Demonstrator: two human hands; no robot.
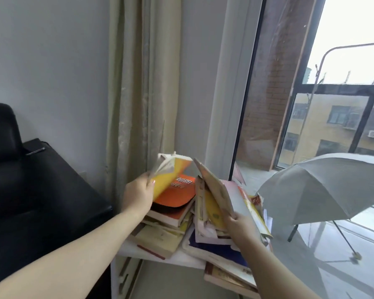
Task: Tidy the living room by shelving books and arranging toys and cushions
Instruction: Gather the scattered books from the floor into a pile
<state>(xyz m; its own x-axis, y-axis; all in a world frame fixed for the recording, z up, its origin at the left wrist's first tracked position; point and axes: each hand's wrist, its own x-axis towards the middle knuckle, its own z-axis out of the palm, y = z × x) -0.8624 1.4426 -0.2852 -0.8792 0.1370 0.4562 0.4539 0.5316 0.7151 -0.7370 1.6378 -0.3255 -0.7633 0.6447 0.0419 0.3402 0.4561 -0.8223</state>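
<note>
Beside the tall window that fills the right of the view, a black leather seat is seen at the left, and a pale curtain is hung between them against the grey wall. An open grey umbrella is stood on the floor by the glass, well apart from the seat. At the foot of the curtain a white shelf unit is placed, and its top is loaded with two untidy heaps of books, a left pile and a right pile, touching each other. On the left pile an orange-and-yellow book is laid, its yellow front cover lifted and bent back. That cover is pinched by the left hand, the thumb pressed on the yellow face; the other fingers are hidden behind the pages. On the right pile a thin tan-backed book is tilted up on edge and gripped low down by the right hand, whose fingers are curled round it.
</note>
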